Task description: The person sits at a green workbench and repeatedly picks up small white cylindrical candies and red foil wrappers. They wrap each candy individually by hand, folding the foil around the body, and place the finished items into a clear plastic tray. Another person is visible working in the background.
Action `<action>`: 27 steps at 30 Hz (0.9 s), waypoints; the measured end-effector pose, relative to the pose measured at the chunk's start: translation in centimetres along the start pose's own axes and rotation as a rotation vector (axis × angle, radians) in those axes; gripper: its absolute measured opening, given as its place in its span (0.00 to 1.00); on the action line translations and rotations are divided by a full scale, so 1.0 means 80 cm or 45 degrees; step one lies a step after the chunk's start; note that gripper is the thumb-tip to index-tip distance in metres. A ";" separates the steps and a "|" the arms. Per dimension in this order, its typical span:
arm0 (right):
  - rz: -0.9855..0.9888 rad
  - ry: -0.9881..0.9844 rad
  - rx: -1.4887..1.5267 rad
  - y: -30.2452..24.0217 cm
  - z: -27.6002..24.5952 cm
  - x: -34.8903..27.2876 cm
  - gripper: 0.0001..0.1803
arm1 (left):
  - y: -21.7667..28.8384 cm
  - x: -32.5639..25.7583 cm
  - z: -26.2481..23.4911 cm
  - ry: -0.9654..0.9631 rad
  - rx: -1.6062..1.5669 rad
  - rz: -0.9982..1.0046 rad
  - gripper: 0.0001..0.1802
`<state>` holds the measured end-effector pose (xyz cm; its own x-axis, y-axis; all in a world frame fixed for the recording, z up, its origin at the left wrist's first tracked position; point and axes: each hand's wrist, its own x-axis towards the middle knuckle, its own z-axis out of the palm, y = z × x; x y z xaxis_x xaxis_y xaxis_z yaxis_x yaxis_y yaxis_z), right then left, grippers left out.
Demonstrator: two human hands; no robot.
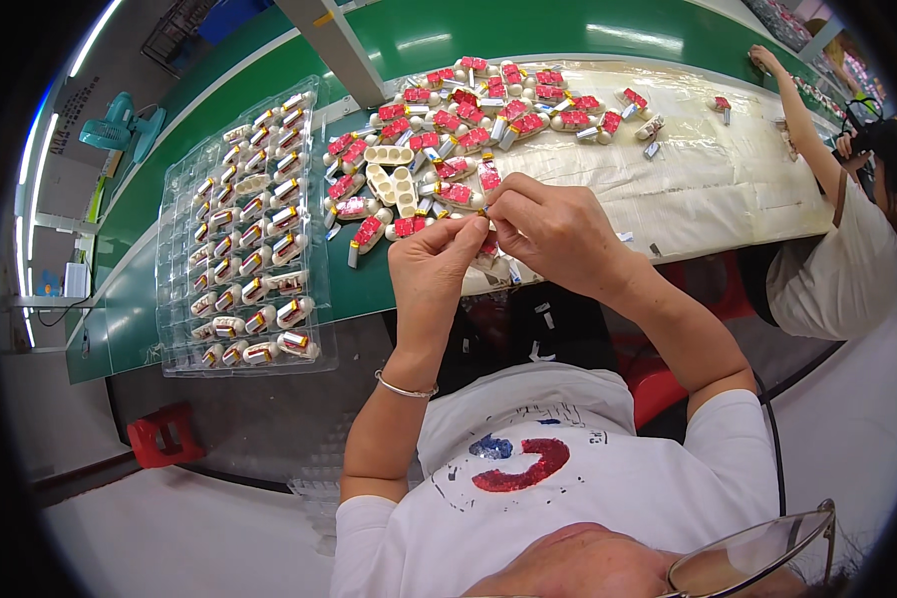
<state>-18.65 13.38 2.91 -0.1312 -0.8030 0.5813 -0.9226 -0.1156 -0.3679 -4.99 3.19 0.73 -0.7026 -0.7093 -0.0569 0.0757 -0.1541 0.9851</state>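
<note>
1. Nearest, at six o'clock, the person's white shirt (528, 468) carries a red crescent print with a blue patch; a thin bracelet (406, 389) circles the left wrist.
2. At the centre, the left hand (431, 264) and right hand (553, 234) meet over the table edge, fingertips pinched shut on one small red-and-white piece (488, 244). Most of it is hidden by the fingers.
3. At nine o'clock of the hands, a clear plastic tray (174, 299) lies on the green bench (130, 319), its pockets holding cream-coloured pieces with red and yellow ends in four rough columns; there are too many to count surely, about forty.
4. At twelve o'clock, a loose heap of red-labelled pieces (458, 125) spreads over a clear sheet (708, 169), roughly forty again, with three bare cream holders (394, 179) among them.
5. At two o'clock, three or four stray pieces (648, 125) lie apart.
6. Farther, at two to three o'clock, another person (837, 259) in white reaches onto the bench.
7. At ten o'clock, a teal fan (115, 130) stands beyond the bench.
</note>
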 end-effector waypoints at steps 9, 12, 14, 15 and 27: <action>-0.040 0.058 0.018 0.003 0.006 0.003 0.07 | 0.004 -0.002 0.000 0.022 -0.039 -0.013 0.10; -0.014 0.108 0.042 0.006 0.009 0.004 0.07 | 0.004 -0.001 -0.001 0.025 -0.057 -0.022 0.10; 0.035 0.143 0.162 0.008 0.009 0.004 0.06 | 0.006 0.000 -0.002 0.007 -0.077 -0.024 0.11; 0.070 0.155 0.264 0.010 0.007 0.004 0.06 | 0.006 0.000 -0.003 -0.003 -0.094 -0.032 0.11; 0.375 -0.060 0.434 0.050 -0.029 -0.032 0.05 | 0.003 0.006 -0.022 -0.143 -0.539 -0.359 0.12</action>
<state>-22.87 16.35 1.63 -0.3462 -0.8554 0.3854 -0.6752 -0.0580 -0.7354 -4.08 1.57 0.68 -0.8069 -0.5254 -0.2698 0.1358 -0.6096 0.7810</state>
